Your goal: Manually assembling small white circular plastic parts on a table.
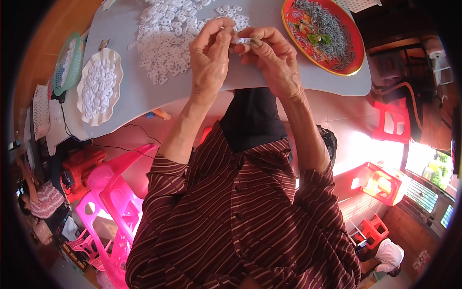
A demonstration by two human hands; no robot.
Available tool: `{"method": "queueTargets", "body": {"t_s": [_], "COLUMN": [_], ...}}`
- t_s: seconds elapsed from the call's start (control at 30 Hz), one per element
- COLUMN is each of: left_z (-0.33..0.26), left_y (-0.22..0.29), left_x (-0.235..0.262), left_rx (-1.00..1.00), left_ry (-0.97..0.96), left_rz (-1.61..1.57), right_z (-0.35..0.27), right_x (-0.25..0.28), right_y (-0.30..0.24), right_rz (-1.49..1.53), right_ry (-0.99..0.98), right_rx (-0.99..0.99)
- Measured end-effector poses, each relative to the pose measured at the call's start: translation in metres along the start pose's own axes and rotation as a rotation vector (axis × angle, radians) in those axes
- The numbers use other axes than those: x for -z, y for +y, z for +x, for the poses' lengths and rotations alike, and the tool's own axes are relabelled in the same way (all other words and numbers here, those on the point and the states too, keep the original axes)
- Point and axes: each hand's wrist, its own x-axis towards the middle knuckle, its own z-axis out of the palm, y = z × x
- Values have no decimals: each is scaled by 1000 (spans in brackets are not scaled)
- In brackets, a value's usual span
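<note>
Both hands meet above the grey table [130, 103], fingertips almost touching. My left hand [210, 62] is closed in a pinch, thumb against fingers. My right hand [278, 62] is also closed, its thumb and fingers around a small white plastic piece [242, 42]. That piece shows only in part between the fingertips; whatever else the left fingers pinch is hidden. Just beyond and left of the hands lies a heap of small white plastic pieces with holes [163, 48]. To the right, a red round tray [357, 48] with a gold rim holds many thin grey metal parts [332, 41].
A white scalloped dish [119, 72] of white pieces stands at the table's left, beside a green basket [74, 72]. Pink chairs [108, 178] and red stools [392, 123] stand around. Two people [45, 200] [389, 255] are farther off. Cables [115, 146] run below the table.
</note>
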Motion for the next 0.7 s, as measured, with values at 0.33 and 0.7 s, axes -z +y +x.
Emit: {"method": "queueTargets", "body": {"t_s": [0.33,0.7], "left_z": [-6,-5], "left_y": [1,14], "left_x": [-11,11], "left_rx": [25,134], "left_ry": [99,-41], "left_rz": [-39,56], "right_z": [-1,1], "right_x": [2,4], "right_y": [3,1], "right_rz": [98,162], "right_ry": [32,15], "right_rx": [4,2]}}
